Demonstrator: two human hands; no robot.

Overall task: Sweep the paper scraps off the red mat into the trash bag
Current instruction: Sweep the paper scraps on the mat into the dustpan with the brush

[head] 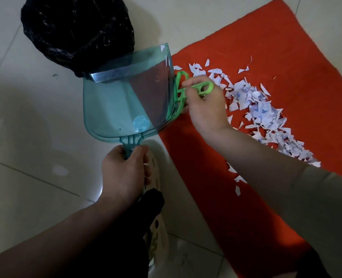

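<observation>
The right hand (pixel 205 111) curls its fingers round the loop handle of the green brush (pixel 207 86). The brush's head lies against the pan's side wall, at nine o'clock from the hand. The left hand (pixel 124 173) closes in a fist round the stem of the teal pan (pixel 122 101), at six o'clock from the pan's body. The pan's mouth points to twelve o'clock, toward the bag (pixel 78 33), which sits just beyond it.

The scraps (pixel 256 111) lie in a band on the mat (pixel 296 57), at three to four o'clock from the right hand, and nearly all are unswept. One scrap clings at the pan's top corner.

A sweeping pass looks about to begin. Next, the pan must turn its mouth to the pile and sit flat on the mat. Then the brush must reach past the scraps and draw them in.
</observation>
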